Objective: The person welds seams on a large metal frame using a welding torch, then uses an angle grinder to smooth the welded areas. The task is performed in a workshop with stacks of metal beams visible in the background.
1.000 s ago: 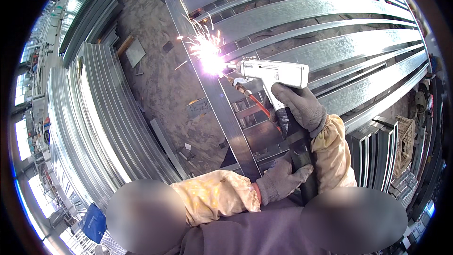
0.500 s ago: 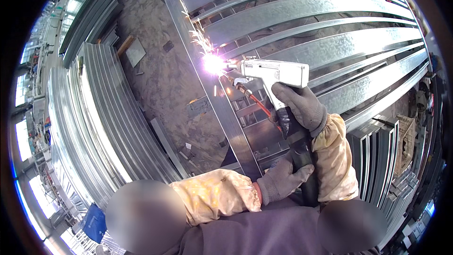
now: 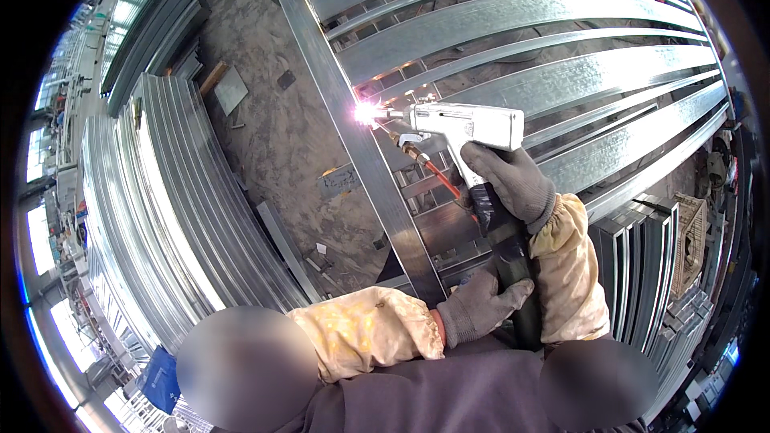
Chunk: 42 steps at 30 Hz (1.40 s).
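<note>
My gloved right hand (image 3: 515, 184) is closed round the grip of a white handheld welding gun (image 3: 473, 123). The gun's nozzle points left and meets a long metal rail (image 3: 325, 72), where a pink-white glow (image 3: 366, 114) hides the exact contact point. A thin red hose with a brass fitting (image 3: 423, 159) runs beneath the nozzle. Lower down, my gloved left hand (image 3: 481, 305) is wrapped round the thick black cable sleeve (image 3: 513, 265) that leads down from the grip. Tan protective sleeves cover both forearms.
Wide galvanized slats (image 3: 521, 20) extend right from the rail, with gaps between them. Stacked metal profiles (image 3: 184, 192) lie at left beyond a strip of dusty floor (image 3: 265, 128). More dark-edged profiles (image 3: 638, 256) stand at right beside a crate (image 3: 691, 244).
The glow has shrunk and dimmed, and the spray of sparks above it has gone. Both hands and the welding gun keep nearly the same position.
</note>
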### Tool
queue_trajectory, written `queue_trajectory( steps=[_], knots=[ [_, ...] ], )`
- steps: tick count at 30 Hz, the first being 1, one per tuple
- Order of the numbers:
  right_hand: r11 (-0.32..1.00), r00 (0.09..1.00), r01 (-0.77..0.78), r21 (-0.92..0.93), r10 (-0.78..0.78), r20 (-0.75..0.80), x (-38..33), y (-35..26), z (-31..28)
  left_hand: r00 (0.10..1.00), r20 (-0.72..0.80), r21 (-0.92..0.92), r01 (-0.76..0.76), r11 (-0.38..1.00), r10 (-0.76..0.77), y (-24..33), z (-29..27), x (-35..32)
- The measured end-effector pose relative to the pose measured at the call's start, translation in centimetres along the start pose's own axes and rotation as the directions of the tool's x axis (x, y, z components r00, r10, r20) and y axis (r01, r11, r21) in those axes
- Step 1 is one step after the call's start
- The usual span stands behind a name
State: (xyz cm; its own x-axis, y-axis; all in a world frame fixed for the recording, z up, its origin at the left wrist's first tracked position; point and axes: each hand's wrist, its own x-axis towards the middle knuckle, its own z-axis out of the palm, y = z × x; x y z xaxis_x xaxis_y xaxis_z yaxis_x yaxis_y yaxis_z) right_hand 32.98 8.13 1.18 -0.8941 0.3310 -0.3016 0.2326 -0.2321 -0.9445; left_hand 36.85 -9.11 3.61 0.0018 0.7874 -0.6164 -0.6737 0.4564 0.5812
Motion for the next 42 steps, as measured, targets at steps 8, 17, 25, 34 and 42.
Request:
queue_trajectory(
  steps=[8, 17, 25, 34, 42],
  knots=[
    [0.961, 0.979, 0.19, -0.203, -0.168, 0.117, -0.4, 1.6, -1.2, 0.988, 0.004, 0.051, -0.153, 0.987, 0.153, 0.2, 0.2, -0.2],
    [0.904, 0.968, 0.245, -0.35, -0.21, 0.135, 0.4, 1.2, -1.2, 0.999, -0.007, 0.054, -0.051, 0.997, 0.051, 1.4, -0.3, -0.3],
    [0.987, 0.991, 0.124, -0.106, -0.117, 0.071, 0.8, 1.9, -1.2, 0.998, -0.019, 0.056, -0.059, 0.997, 0.06, 1.4, -0.4, 0.1],
    [0.992, 0.993, 0.047, -0.115, -0.035, 0.109, 0.9, 0.6, -1.0, 0.996, -0.032, 0.064, -0.081, 0.995, 0.084, 1.4, -0.5, 0.1],
    [0.998, 0.995, 0.062, 0.016, -0.063, 0.073, 1.0, 1.5, -0.9, 0.997, -0.053, 0.07, -0.06, 0.996, 0.064, 1.1, -0.3, 0.2]
  ],
)
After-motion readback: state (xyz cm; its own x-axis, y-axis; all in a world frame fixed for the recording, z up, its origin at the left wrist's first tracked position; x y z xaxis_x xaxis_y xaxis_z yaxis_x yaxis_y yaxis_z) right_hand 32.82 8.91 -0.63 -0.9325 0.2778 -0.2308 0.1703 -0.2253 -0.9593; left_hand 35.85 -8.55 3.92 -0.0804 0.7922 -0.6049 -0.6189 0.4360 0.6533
